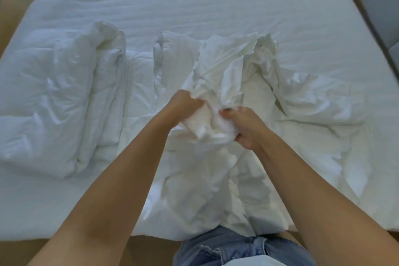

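Both hands, left hand (183,107) and right hand (241,124), apparently grip bunched sheet (207,123) between them.

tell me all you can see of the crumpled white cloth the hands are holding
The crumpled white cloth looks like thin, creased cotton, bunched into ridges and folds. It lies across the white mattress, its near end reaching the near edge. The left hand and right hand grip a gathered wad of it.

Matt, creased white cloth sheet (218,67); faded blue denim jeans (237,248).
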